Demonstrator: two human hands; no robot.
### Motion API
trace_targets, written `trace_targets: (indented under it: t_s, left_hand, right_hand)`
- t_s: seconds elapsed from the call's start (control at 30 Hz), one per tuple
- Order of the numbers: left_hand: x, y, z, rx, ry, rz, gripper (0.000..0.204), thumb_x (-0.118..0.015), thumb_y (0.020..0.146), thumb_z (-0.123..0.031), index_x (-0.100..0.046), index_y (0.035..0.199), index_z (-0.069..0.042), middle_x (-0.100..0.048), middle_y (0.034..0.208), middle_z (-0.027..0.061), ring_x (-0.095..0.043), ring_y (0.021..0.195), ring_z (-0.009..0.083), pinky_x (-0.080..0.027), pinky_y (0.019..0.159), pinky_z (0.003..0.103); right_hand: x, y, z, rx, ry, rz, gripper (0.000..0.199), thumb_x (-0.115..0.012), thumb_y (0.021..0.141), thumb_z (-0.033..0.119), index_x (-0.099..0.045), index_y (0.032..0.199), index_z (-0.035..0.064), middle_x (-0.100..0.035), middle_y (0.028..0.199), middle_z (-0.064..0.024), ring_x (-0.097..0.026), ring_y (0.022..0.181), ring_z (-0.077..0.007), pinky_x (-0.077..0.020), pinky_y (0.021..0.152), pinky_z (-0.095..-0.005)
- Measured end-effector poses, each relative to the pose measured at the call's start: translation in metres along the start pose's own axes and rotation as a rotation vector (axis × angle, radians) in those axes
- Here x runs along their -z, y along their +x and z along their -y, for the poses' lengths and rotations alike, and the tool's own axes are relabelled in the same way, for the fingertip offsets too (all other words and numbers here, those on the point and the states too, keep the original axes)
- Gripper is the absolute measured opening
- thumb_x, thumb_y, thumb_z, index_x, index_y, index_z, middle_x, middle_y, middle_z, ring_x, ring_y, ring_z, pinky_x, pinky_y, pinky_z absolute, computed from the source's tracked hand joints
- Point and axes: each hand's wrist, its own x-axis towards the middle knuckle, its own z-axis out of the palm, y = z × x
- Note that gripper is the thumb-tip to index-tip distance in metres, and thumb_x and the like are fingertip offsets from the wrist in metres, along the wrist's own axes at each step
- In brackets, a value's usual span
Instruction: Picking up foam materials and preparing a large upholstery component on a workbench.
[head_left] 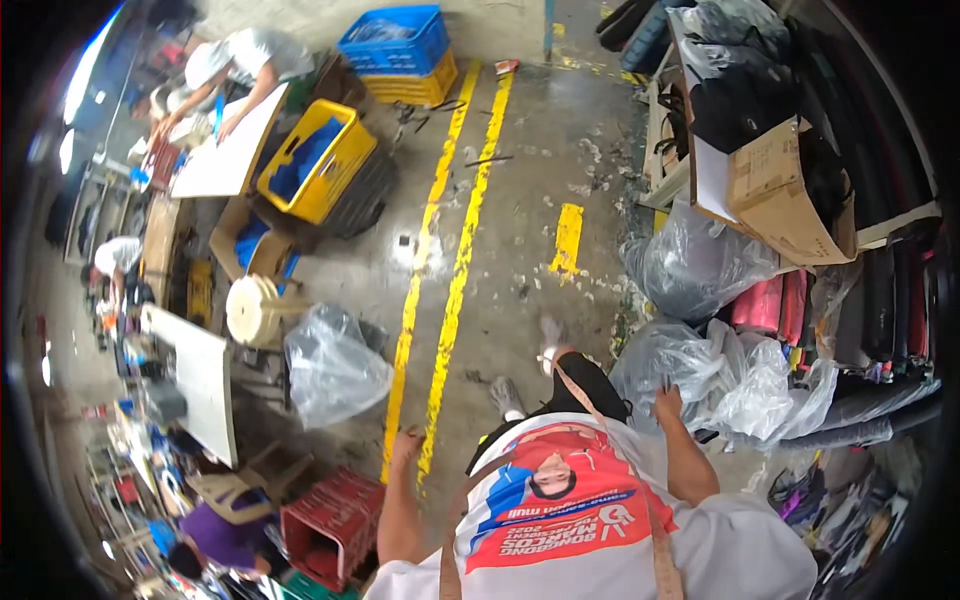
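Observation:
My left hand [406, 446] hangs beside my body above the yellow floor lines [428, 420], its fingers curled in with nothing visible in them. On the other side, my right hand [668, 402] is closed, and a small dark tip shows at its fingers; what it is I cannot make out. Close beyond that hand lies a clear plastic bag [665, 358], part of a pile of clear plastic [765, 385]; whether they touch I cannot tell. A measuring tape [664, 545] hangs around my neck over a white printed shirt [720, 545].
Shelves with fabric rolls and a cardboard box [775, 185] line the right. A filled clear bag [335, 368], a cream stool [252, 310], yellow crate [325, 195] and red crate [335, 525] stand left. Other people work at tables there. A blue crate [395, 45] stands ahead.

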Motion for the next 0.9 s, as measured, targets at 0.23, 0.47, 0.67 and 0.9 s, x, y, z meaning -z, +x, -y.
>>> trace_targets:
  t_s: [0.23,0.47,0.67,0.9]
  left_hand:
    - [0.071,0.117,-0.325,-0.298,-0.495,-0.143,0.027,-0.067,0.094,-0.024,-0.065,0.112,-0.003,-0.065,0.082,0.0018,-0.057,0.067,0.0095,-0.046,0.056,0.026]
    - [0.078,0.052,-0.706,-0.718,-0.299,-0.100,0.035,-0.073,0.090,-0.016,-0.065,0.121,-0.001,-0.048,0.076,-0.0082,-0.037,0.065,0.0023,-0.030,0.056,0.019]
    - [0.154,-0.014,-0.965,-1.361,-0.278,-0.334,0.050,-0.086,0.074,-0.014,-0.067,0.119,-0.003,-0.048,0.075,-0.0063,-0.038,0.061,0.0037,-0.030,0.055,0.021]
    - [0.243,-0.018,-1.162,-2.141,-0.314,0.027,0.088,-0.085,0.070,-0.045,-0.042,0.139,-0.011,-0.046,0.069,-0.0038,-0.037,0.059,0.0127,-0.034,0.055,0.030]
  right_hand:
    - [0.052,0.038,0.140,-0.490,0.122,0.261,0.033,-0.061,0.091,0.028,-0.056,0.111,0.0017,-0.066,0.093,-0.0275,-0.066,0.081,-0.0425,-0.0534,0.068,-0.0480]
    - [-0.019,0.251,0.206,-0.164,0.112,0.257,0.036,-0.059,0.090,0.028,-0.063,0.104,-0.0044,-0.064,0.093,-0.0289,-0.061,0.097,-0.0471,-0.0493,0.083,-0.0508]
    - [0.022,0.398,0.449,-0.112,0.467,0.218,0.034,-0.061,0.094,0.035,-0.053,0.087,0.0031,-0.057,0.063,-0.0107,-0.056,0.045,-0.0242,-0.0460,0.043,-0.0412]
    - [0.024,0.489,0.567,-0.167,0.538,0.219,0.028,-0.064,0.091,0.030,-0.052,0.090,0.0040,-0.053,0.060,-0.0069,-0.053,0.043,-0.0227,-0.0452,0.043,-0.0391]
